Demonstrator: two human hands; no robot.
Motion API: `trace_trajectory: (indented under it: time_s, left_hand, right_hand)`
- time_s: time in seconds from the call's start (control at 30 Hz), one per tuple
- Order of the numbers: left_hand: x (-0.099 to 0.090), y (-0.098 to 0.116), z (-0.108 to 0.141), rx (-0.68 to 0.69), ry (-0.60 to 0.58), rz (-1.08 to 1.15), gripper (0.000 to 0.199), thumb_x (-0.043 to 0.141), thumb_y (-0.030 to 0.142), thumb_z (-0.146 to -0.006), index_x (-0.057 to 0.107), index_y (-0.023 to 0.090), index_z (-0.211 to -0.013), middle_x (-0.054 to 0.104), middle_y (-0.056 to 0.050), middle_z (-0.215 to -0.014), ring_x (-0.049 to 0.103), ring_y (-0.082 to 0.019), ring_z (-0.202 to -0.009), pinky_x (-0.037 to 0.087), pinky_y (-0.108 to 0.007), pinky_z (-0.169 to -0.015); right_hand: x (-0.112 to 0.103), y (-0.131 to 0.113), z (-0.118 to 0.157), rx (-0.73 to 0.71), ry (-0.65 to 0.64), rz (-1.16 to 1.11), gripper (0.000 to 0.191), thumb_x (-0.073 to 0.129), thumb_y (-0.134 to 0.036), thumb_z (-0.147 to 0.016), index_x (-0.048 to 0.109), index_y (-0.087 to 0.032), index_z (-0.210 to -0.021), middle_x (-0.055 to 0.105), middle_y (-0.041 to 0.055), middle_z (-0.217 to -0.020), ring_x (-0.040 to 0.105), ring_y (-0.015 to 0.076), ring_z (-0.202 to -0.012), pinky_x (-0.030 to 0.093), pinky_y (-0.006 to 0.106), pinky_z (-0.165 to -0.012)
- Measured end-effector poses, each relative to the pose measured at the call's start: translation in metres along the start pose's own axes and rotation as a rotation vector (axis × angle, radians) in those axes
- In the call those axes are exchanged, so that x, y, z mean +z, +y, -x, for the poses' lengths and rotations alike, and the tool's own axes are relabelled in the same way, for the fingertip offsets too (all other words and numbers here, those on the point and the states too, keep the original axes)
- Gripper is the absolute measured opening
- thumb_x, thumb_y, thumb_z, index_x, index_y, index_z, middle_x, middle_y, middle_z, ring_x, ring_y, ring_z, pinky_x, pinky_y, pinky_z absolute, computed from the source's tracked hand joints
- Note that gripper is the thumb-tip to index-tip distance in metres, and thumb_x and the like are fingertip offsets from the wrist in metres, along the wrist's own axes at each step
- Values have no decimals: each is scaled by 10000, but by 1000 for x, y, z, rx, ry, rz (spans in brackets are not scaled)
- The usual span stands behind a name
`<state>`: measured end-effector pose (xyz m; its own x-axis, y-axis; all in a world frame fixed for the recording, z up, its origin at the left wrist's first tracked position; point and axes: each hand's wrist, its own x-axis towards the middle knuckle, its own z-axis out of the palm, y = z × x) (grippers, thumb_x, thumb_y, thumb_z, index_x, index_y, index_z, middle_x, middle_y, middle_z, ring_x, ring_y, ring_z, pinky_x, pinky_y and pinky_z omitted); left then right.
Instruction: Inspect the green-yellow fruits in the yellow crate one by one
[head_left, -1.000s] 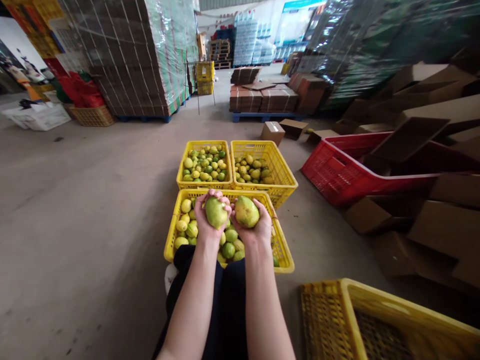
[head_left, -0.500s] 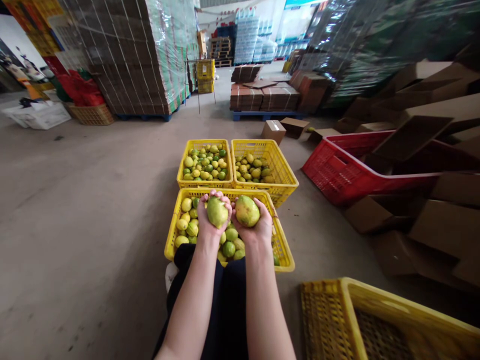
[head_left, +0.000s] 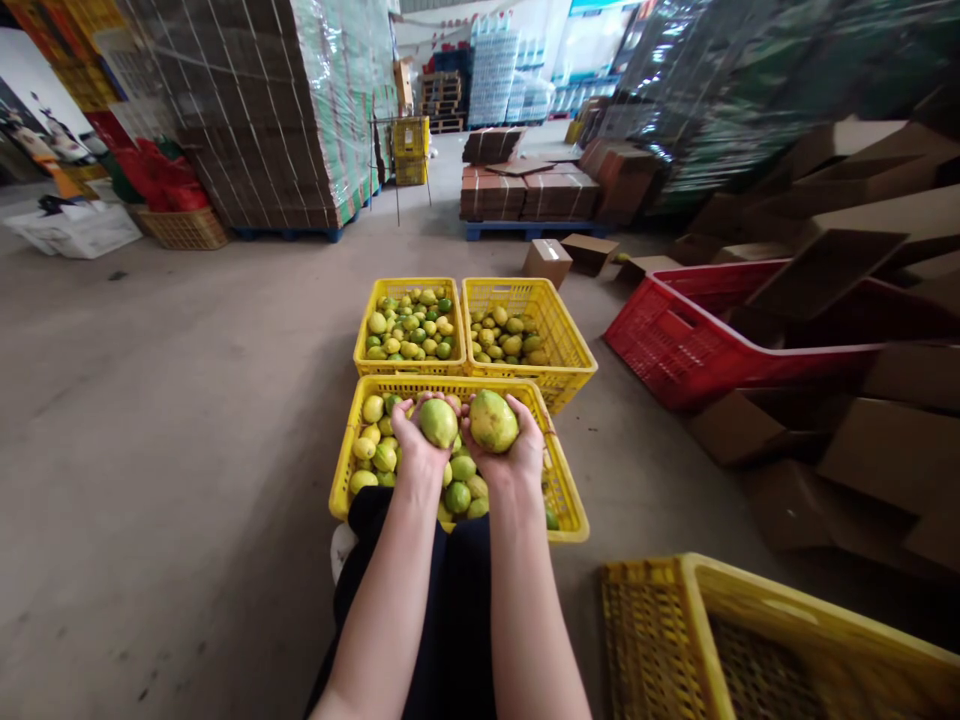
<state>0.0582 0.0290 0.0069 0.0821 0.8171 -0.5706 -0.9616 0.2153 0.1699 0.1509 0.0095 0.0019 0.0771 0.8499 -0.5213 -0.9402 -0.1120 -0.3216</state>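
Note:
A green-yellow lemon (head_left: 438, 423) rests in my left hand (head_left: 417, 455), its fingers curled up around the far side. My right hand (head_left: 525, 455) cups a larger lemon (head_left: 493, 421), yellow-green with brownish marks, in its palm. Both hands are side by side above the near yellow crate (head_left: 570, 515). Inside that crate lie several lemons (head_left: 458, 497), from yellow to deep green; my hands and forearms hide part of them.
Two more yellow crates, left (head_left: 367, 290) and right (head_left: 577, 340), stand just beyond, both holding lemons. At lower right is another yellow crate (head_left: 652, 640). A red crate (head_left: 660, 340) with cardboard boxes (head_left: 885, 455) around it lies to the right. Flattened cartons (head_left: 559, 195) sit on a blue pallet.
The lemon in my left hand has turned and now shows a rounder side, while the left fingers have lowered and opened a little behind it. My right hand has barely moved.

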Motion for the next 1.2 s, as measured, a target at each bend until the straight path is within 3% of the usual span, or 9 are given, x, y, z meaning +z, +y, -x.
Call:
trace_trajectory:
  time_s: [0.17,0.53,0.77,1.2]
  left_hand:
    - [1,-5,-4,124,139,-52,259,372,317,-895,471,232,-670,535,-2,-637,579,-147,-538,516,-252,-579]
    - [-3,-5,-8,144,27,-127,368,309,372,-921,485,227,-632,550,-8,-605,585,-153,-528,524,-283,-597]
    - [-2,-6,-11,172,135,-122,311,340,355,-921,430,233,-649,527,7,-640,573,-131,-555,502,-246,-607]
    - [-2,-7,-7,100,89,-82,285,330,344,-895,462,233,-668,558,-18,-635,583,-160,-556,518,-283,-588]
  right_hand:
    - [3,3,3,-13,28,7,154,585,-286,-815,640,-144,-838,705,45,-649,685,184,-561,578,256,-457]
    - [6,3,7,-11,34,12,189,562,-298,-830,649,-132,-857,710,48,-654,684,182,-564,567,252,-447]
    - [7,7,7,-64,43,-21,152,592,-286,-798,640,-147,-838,701,29,-648,684,173,-557,568,244,-463]
    - [8,6,9,-35,46,-41,203,533,-312,-858,642,-141,-862,700,32,-647,669,159,-549,557,231,-445]
